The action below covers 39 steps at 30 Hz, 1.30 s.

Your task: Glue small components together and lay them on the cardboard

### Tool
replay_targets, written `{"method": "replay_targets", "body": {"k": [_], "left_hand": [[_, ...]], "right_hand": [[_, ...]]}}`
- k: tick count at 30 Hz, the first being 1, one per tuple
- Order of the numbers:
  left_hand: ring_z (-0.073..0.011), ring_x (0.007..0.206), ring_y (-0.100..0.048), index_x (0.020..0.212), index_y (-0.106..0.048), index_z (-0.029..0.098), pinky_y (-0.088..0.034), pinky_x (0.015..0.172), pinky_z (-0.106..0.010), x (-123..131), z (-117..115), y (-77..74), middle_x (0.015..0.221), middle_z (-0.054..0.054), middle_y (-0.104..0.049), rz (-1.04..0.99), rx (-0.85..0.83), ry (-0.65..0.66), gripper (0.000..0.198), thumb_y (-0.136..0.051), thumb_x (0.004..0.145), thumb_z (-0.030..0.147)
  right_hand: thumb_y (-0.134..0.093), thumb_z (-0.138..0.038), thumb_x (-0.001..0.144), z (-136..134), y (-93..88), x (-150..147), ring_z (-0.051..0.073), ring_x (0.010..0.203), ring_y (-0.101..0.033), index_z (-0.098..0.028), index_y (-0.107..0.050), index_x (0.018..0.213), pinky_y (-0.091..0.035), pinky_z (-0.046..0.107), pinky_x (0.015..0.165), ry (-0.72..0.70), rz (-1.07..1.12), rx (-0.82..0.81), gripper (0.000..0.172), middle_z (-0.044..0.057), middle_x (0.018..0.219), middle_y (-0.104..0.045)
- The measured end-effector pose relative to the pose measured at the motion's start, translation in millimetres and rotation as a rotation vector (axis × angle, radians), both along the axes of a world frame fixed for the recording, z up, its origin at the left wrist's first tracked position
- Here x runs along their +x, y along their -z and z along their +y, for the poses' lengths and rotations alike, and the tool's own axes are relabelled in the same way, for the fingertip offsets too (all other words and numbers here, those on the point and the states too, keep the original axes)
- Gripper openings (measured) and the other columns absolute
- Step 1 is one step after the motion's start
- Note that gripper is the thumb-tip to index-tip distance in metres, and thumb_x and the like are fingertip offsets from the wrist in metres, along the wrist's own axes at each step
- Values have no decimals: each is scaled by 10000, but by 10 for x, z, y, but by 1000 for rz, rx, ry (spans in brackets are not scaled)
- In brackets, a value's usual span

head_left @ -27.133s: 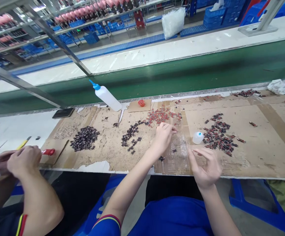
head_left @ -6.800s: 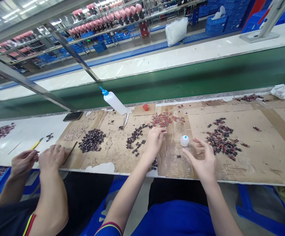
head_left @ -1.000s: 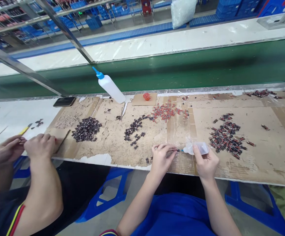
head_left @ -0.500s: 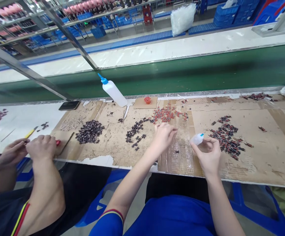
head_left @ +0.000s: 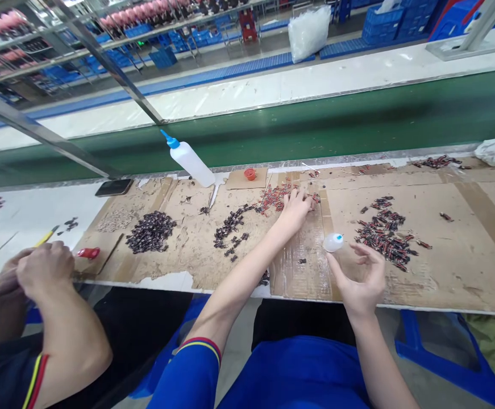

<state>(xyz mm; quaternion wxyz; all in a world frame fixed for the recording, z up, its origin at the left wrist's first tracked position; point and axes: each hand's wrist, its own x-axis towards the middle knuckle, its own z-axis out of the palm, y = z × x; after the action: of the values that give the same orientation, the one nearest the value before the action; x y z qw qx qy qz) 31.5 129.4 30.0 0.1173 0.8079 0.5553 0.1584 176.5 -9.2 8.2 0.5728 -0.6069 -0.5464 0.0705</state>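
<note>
The left hand (head_left: 296, 205) is stretched out across the brown cardboard sheet (head_left: 456, 267), palm down, its fingers (head_left: 304, 199) bent onto the near edge of the heap of small red parts (head_left: 273, 196). The fingertips are buried among the pieces, so I cannot tell whether they pinch one or only touch the heap.

The right hand (head_left: 360, 279) lies nearer the table edge, open and loosely cupped with the fingers spread and curved, holding nothing. Its thumb points up at the small white squeeze bottle with a blue tip (head_left: 333, 242), which stands upright on a strip of clear tape (head_left: 304, 267) just beside the thumb; whether they touch is unclear. To the right of the bottle lies a scatter of red-and-black parts (head_left: 383, 236).

Between the left arm and the far left sit two piles of dark parts (head_left: 151, 232) (head_left: 230, 230). A large white squeeze bottle with a blue nozzle (head_left: 190, 162) leans at the cardboard's far edge, near a small red cap (head_left: 249, 174), with the green conveyor belt (head_left: 336, 122) behind. At the left a co-worker's hands (head_left: 45, 267) are clasped together beside a short red object (head_left: 87, 253).
</note>
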Motion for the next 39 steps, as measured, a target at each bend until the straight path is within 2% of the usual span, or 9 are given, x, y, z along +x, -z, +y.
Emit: {"method": "replay_targets", "body": {"k": [3,6,9,11,14,20,25,35,39], "left_hand": [[-261,1117,-489,943,-632,190,-320,919,-405,-71,-325,-70,1079,-93,-660,-9,27,73,159,-482,939,138],[-231,1079,-517,961,-640,209,-319,926,-386,-121,-750,-122,998,-55,-691,-74,27,120,189,-463,949,144],[-210,1065,-539,996,-645,226,-318,926,-374,-145,-1083,-119,1023,-39,-705,-147,6,131,214,-450,958,147],[-203,1052,-557,983,-650,232,-316,932,-373,-162,-1202,-88,1007,-31,-717,-190,-22,118,208,-458,960,156],[-195,1046,-577,959,-654,236,-312,951,-377,-209,-1278,-22,970,-17,-729,-243,-39,65,170,-497,952,170],[-233,1081,-557,964,-667,222,-343,916,-412,-293,-1358,116,1077,-51,-703,-189,-14,-66,101,-588,909,192],[-211,1025,-587,912,-666,209,-399,882,-378,-269,-1378,177,969,-35,-727,-278,-49,-110,99,-581,908,159],[-197,919,-628,922,-725,200,-505,851,-343,-274,-1438,78,887,-51,-749,-635,-80,-62,133,-596,896,177],[-189,892,-643,899,-734,192,-532,817,-318,-263,-1462,31,874,-55,-744,-760,-144,-113,109,-632,867,171]], "right_hand": [[-749,-353,753,-101,-13,-119,198,752,-658,-194,-622,1002,-546,353,657,-82,137,-51,321,77,872,-701],[-744,-372,758,-138,-31,-245,191,721,-683,-179,-643,1041,-572,327,613,-215,400,-203,357,70,850,-723],[-753,-403,738,-131,-34,-318,201,740,-703,-175,-682,952,-598,341,663,-251,583,-283,320,65,828,-736],[-736,-413,751,-125,-21,-330,206,746,-711,-174,-701,852,-603,357,715,-264,626,-318,262,64,805,-742],[-713,-430,766,-135,16,-313,223,770,-723,-173,-720,832,-604,377,758,-310,615,-380,265,72,821,-754],[-664,-471,783,-176,100,-282,258,809,-731,-171,-743,905,-599,416,780,-310,444,-481,333,111,918,-763],[-662,-472,780,-176,78,-299,250,744,-727,-175,-754,866,-602,402,742,-299,373,-472,323,107,860,-763],[-736,-484,716,-175,13,-296,250,776,-735,-185,-764,820,-615,401,770,-385,594,-515,318,86,838,-767],[-736,-456,727,-196,15,-308,249,810,-731,-191,-768,800,-608,399,785,-393,598,-468,277,86,867,-767]]}}
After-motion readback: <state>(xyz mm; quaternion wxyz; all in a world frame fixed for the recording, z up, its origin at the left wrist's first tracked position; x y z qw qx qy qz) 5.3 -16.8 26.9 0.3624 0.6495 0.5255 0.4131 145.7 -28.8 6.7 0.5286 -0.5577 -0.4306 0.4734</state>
